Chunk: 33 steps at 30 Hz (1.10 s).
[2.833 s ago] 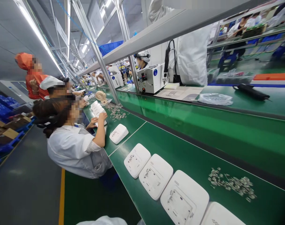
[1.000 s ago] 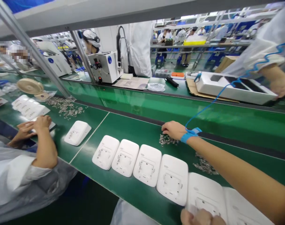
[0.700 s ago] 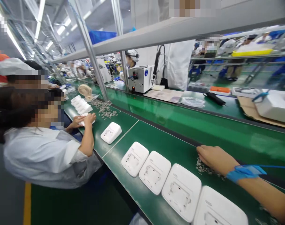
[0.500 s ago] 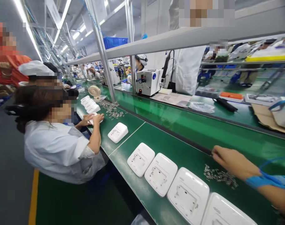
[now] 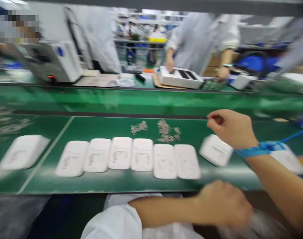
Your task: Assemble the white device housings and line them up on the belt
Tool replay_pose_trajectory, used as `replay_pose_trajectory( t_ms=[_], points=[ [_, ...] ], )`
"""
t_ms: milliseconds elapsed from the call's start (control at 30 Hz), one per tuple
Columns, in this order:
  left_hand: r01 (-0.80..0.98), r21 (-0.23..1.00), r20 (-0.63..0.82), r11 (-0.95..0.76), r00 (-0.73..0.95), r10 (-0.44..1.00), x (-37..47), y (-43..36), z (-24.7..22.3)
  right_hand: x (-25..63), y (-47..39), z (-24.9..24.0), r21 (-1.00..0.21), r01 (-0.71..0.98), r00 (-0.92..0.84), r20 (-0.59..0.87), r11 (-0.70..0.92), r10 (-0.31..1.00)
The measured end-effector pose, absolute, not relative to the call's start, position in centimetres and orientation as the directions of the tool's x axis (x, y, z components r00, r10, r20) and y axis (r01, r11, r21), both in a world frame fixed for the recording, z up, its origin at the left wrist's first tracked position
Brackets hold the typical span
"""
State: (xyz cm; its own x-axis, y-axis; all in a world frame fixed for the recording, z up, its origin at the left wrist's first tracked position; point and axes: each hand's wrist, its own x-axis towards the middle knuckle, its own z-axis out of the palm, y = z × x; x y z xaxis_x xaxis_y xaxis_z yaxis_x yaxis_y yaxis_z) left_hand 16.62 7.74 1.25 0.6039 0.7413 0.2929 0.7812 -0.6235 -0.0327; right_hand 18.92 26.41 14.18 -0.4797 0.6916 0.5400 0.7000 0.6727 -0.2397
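Observation:
My right hand, with a blue strap at the wrist, is raised over the right part of the green bench. Its fingers are curled to the thumb; anything in them is hidden. Below it lies a tilted white plastic housing. My left hand is low at the bench's front edge, reaching right, its fingers smeared by motion. A blurred, clear plastic-like patch shows beside it. Several white housings stand in a row left of my hands, with small metallic parts heaped behind them.
Another white housing lies right of the strap, partly covered by my arm. A further one is past the white line at left. Behind the green channel, a co-worker's hands are by a white box. A white machine stands far left.
The view has swung right, away from the seated co-worker at left. My left hand has come into view at the bottom. My right hand is still raised with curled fingers.

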Motion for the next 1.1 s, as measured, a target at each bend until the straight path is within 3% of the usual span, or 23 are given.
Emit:
replay_pose_trajectory(
  t_ms=[100, 267, 367, 433, 533, 800, 933, 1100],
  points=[
    [0.765, 0.147, 0.479, -0.627, 0.499, 0.722, 21.1, 11.9, 1.8, 25.5, 23.7, 15.0, -0.249, 0.823, -0.312, 0.554, 0.511, 0.772],
    [0.879, 0.254, 0.483, -0.403, 0.245, 0.84, 25.1, 15.8, 0.9, 32.8, 21.0, 13.5, -0.481, 0.795, -0.106, 0.49, 0.37, 0.865],
    [0.934, 0.284, 0.412, -0.215, 0.084, 0.907, 25.3, 15.5, 0.1, 33.9, 20.9, 12.1, -0.562, 0.74, -0.09, 0.461, 0.369, 0.883],
    [0.953, 0.277, 0.356, -0.12, 0.014, 0.934, 24.9, 15.1, -0.2, 33.6, 21.3, 11.3, -0.517, 0.745, -0.158, 0.477, 0.421, 0.865],
    [0.961, 0.252, 0.326, -0.115, 0.027, 0.945, 23.8, 14.3, -0.2, 32.8, 22.1, 10.2, -0.374, 0.744, -0.331, 0.514, 0.554, 0.792],
    [0.872, 0.232, 0.443, -0.432, 0.301, 0.845, 19.6, 10.3, -0.1, 33.3, 23.2, 7.2, -0.181, 0.58, -0.735, 0.305, 0.794, 0.606],
    [0.847, 0.266, 0.471, -0.46, 0.302, 0.829, 19.3, 10.3, -0.6, 33.8, 22.1, 6.1, -0.141, 0.53, -0.808, 0.214, 0.836, 0.548],
    [0.849, 0.286, 0.483, -0.444, 0.272, 0.832, 19.9, 11.0, -1.1, 33.7, 21.6, 5.1, -0.093, 0.47, -0.851, 0.215, 0.878, 0.479]
  ],
)
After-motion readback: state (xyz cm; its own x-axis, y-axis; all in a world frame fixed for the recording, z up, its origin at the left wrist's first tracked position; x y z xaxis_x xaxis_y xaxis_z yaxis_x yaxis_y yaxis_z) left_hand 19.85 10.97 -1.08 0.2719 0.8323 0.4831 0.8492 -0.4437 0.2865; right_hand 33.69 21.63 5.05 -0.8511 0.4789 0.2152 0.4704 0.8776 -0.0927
